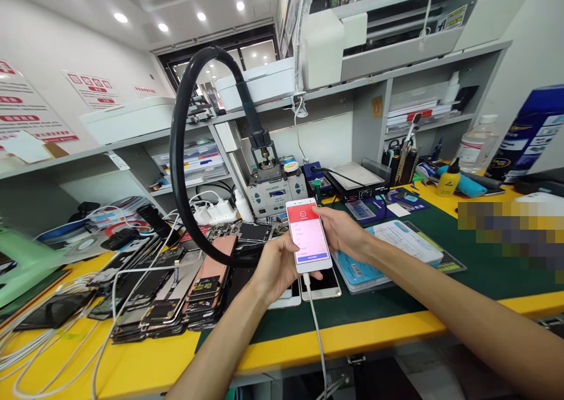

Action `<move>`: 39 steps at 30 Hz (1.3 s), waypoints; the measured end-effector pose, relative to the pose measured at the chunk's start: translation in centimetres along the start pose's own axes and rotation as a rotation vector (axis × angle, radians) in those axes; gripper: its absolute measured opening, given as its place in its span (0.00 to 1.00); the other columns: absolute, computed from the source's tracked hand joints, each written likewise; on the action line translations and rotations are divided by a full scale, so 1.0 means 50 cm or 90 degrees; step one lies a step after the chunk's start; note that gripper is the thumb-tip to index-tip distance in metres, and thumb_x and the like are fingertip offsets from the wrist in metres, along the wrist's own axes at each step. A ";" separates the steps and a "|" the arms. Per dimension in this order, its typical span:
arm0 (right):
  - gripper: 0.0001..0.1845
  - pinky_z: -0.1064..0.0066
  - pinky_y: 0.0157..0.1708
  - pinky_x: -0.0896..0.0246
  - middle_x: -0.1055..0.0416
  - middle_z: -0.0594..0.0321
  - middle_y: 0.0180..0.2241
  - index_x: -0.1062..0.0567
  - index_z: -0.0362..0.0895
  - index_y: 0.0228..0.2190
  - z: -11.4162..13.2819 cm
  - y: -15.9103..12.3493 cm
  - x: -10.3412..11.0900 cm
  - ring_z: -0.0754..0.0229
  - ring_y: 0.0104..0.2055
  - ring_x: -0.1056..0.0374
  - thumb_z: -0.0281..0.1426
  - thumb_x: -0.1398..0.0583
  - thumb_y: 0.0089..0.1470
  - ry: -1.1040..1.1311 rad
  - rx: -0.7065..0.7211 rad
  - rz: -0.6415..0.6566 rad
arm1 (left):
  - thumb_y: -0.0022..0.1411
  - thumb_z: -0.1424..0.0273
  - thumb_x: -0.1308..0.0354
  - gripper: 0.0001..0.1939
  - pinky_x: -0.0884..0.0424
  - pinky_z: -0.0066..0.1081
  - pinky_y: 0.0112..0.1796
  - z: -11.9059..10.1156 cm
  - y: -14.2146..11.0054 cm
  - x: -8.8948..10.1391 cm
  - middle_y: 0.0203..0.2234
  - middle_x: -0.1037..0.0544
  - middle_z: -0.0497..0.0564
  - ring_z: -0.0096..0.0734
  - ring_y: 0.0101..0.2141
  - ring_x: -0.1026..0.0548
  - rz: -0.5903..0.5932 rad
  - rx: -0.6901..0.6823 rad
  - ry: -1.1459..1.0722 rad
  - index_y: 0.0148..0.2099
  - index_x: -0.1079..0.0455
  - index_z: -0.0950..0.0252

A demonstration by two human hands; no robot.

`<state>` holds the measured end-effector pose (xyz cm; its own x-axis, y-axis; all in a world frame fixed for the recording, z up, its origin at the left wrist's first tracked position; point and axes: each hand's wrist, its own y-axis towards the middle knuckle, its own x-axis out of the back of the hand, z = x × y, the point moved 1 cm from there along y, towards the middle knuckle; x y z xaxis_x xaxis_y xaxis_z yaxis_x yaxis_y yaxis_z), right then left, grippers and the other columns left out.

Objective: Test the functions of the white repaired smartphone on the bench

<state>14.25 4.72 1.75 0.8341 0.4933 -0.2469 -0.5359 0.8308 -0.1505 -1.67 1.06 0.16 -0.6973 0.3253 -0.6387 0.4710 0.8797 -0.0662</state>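
Note:
A white smartphone point(308, 234) with a lit red-and-pink screen is held above the green bench mat point(476, 265). My left hand point(275, 268) grips it from below and the left, thumb on the screen's lower edge. My right hand point(341, 229) holds its right side, fingers behind it. A white cable point(318, 335) hangs from the phone's bottom and runs off the bench's front edge. Under the phone lie two more white phones point(321, 287) face up on the mat.
A pile of opened phones and parts point(176, 294) fills the left of the bench, with loose white cables point(53, 335). A hot-air station point(275, 191) with a looping black hose point(180, 147) stands behind. Blue packets point(365, 268), tools and a yellow bottle point(448, 181) lie to the right.

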 end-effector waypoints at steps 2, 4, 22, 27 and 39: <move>0.28 0.69 0.27 0.35 0.20 0.52 0.40 0.27 0.41 0.52 0.000 0.001 -0.001 0.53 0.34 0.26 0.46 0.54 0.67 0.001 -0.004 -0.008 | 0.48 0.78 0.49 0.36 0.20 0.44 0.35 -0.001 -0.001 -0.002 0.44 0.22 0.61 0.46 0.39 0.21 -0.009 0.006 0.003 0.63 0.39 0.71; 0.28 0.69 0.25 0.36 0.20 0.51 0.39 0.26 0.39 0.51 0.000 0.003 -0.001 0.53 0.32 0.26 0.44 0.55 0.67 0.003 -0.014 -0.022 | 0.49 0.78 0.50 0.36 0.20 0.44 0.34 -0.001 -0.002 -0.003 0.44 0.21 0.61 0.47 0.38 0.21 -0.024 0.005 0.007 0.63 0.39 0.71; 0.29 0.72 0.22 0.40 0.23 0.54 0.31 0.23 0.40 0.41 -0.011 0.020 0.018 0.57 0.28 0.31 0.46 0.55 0.66 -0.007 -0.004 0.011 | 0.50 0.78 0.50 0.36 0.20 0.47 0.33 -0.002 -0.003 -0.015 0.43 0.22 0.62 0.49 0.38 0.21 -0.093 -0.006 -0.007 0.64 0.39 0.72; 0.28 0.71 0.24 0.39 0.25 0.56 0.28 0.23 0.40 0.39 -0.011 0.019 0.016 0.56 0.28 0.32 0.45 0.55 0.67 -0.001 -0.011 -0.003 | 0.51 0.77 0.51 0.34 0.20 0.47 0.34 -0.001 -0.002 -0.011 0.43 0.22 0.61 0.49 0.38 0.21 -0.086 -0.008 -0.025 0.63 0.38 0.72; 0.28 0.70 0.24 0.38 0.22 0.55 0.31 0.25 0.41 0.47 0.001 0.001 -0.001 0.56 0.29 0.31 0.44 0.56 0.68 -0.010 -0.011 -0.020 | 0.54 0.73 0.51 0.30 0.21 0.45 0.33 0.002 -0.001 -0.005 0.43 0.21 0.61 0.49 0.38 0.21 -0.023 -0.009 -0.048 0.60 0.35 0.72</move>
<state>14.17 4.76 1.79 0.8520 0.4718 -0.2269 -0.5121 0.8412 -0.1738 -1.45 0.92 0.25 -0.6704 0.2665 -0.6925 0.4379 0.8955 -0.0792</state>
